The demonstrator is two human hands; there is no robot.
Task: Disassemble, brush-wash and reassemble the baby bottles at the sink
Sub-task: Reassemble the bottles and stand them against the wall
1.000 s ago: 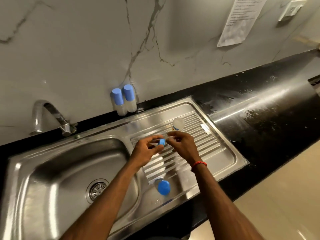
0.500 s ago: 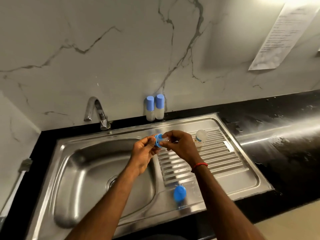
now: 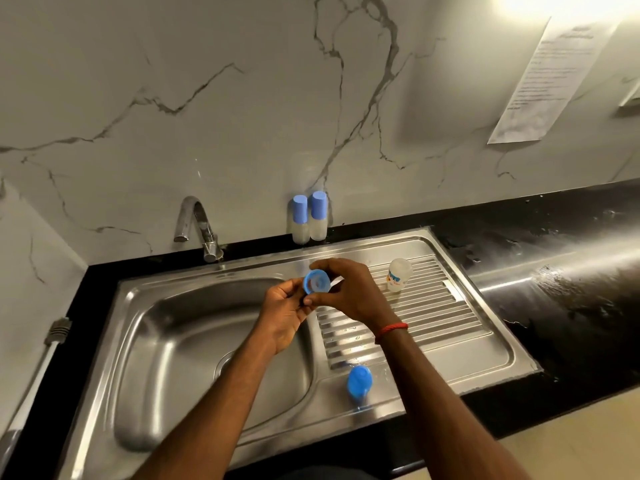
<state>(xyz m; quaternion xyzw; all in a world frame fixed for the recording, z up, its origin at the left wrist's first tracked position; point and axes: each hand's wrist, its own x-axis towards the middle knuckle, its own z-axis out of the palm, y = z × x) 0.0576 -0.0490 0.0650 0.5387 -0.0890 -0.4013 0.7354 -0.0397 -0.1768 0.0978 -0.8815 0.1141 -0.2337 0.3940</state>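
Both hands meet above the sink's dividing ridge. My left hand (image 3: 282, 308) and my right hand (image 3: 349, 294) together pinch a blue bottle collar ring (image 3: 316, 281), its open side facing me; a clear teat seems to sit in it, mostly hidden by fingers. A clear open bottle body (image 3: 398, 274) with a blue label stands on the ribbed drainboard (image 3: 433, 306) to the right. A blue cap (image 3: 359, 381) stands at the drainboard's near edge. Two capped baby bottles (image 3: 309, 216) stand against the wall behind the sink.
The steel sink basin (image 3: 166, 358) lies at left with its drain partly behind my left forearm. A chrome tap (image 3: 201, 225) rises behind it. A brush handle (image 3: 38, 362) leans at the far left. Wet black counter (image 3: 571, 271) stretches right. A paper sheet (image 3: 550, 81) hangs on the wall.
The view has swung left and pulled back, bringing the tap and whole basin into sight. The blue ring has turned so that its open side faces me; both hands still hold it.
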